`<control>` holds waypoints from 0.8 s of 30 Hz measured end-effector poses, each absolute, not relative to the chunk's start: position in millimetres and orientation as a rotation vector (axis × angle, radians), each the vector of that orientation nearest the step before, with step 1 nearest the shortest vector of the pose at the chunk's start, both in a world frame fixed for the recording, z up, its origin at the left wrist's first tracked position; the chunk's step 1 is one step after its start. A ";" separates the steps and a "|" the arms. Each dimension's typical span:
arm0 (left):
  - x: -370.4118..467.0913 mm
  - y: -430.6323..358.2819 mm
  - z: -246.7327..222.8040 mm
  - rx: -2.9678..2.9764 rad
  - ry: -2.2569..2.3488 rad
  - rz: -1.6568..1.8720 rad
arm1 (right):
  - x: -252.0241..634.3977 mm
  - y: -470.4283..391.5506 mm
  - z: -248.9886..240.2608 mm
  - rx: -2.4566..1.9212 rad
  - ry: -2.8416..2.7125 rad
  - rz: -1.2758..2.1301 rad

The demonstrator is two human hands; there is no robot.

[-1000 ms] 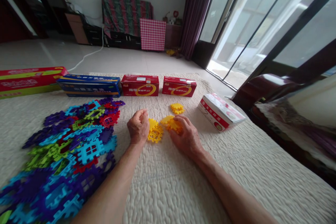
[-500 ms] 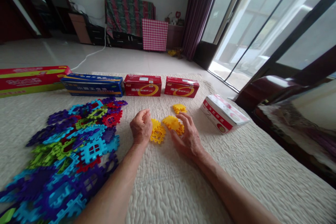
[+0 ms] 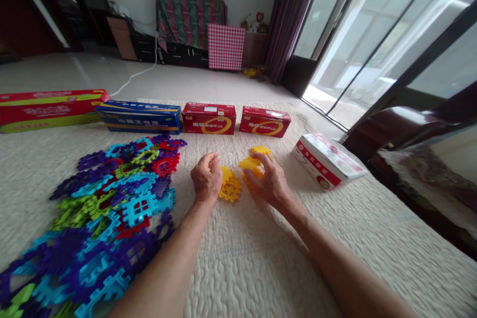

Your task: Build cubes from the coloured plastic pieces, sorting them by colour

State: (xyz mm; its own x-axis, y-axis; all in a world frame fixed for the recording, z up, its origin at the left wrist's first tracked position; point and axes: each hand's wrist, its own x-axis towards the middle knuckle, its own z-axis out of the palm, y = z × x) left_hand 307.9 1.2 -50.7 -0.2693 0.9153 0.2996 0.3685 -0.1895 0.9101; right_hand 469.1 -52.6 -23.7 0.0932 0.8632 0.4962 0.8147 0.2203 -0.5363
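Observation:
Yellow interlocking building pieces with toothed edges lie on the pale quilted cover between my hands. My left hand [image 3: 206, 177] is closed like a fist; its curled fingers hide what is in it, if anything. Against its palm side is an openwork yellow building piece [image 3: 230, 189]. My right hand [image 3: 271, 179] has its thumb and fingers bent round yellow building pieces [image 3: 249, 163], partly covering them. Just beyond its fingertips lies another yellow piece [image 3: 261, 150]. To the left spreads a pile of purple, blue, green and red building pieces [image 3: 139, 208].
Along the far side stand a long red-and-green box [image 3: 55, 109], a blue box [image 3: 139, 118] and two red boxes, one in the middle [image 3: 208, 120] and one farther right [image 3: 265, 122]. A white-and-red box [image 3: 328, 161] sits at the right. Beyond are tiled floor and a glass door.
The view has shifted slightly, so everything appears a little to the right. My right hand has closed in over the yellow pieces. My left hand keeps its closed shape.

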 end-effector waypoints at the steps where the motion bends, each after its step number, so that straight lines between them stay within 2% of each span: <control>1: 307.8 1.0 -50.2 1.494 1.592 1.474 | 472.8 -55.7 -21.9 -1.532 -1.686 0.085; 11: 307.8 0.7 -51.1 1.496 1.592 1.468 | 480.5 -88.3 -33.9 -1.505 -1.788 0.169; 24: 307.6 0.8 -51.5 1.526 1.612 1.447 | 471.2 -73.7 -40.6 -1.696 -1.859 -0.017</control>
State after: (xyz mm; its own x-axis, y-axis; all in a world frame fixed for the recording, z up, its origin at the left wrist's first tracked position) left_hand 307.6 0.8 -51.5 -0.2572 0.9171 0.3046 0.4013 -0.1854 0.8970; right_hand 471.2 -73.7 -40.6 0.0118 0.8975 0.4409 0.9055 0.1774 -0.3854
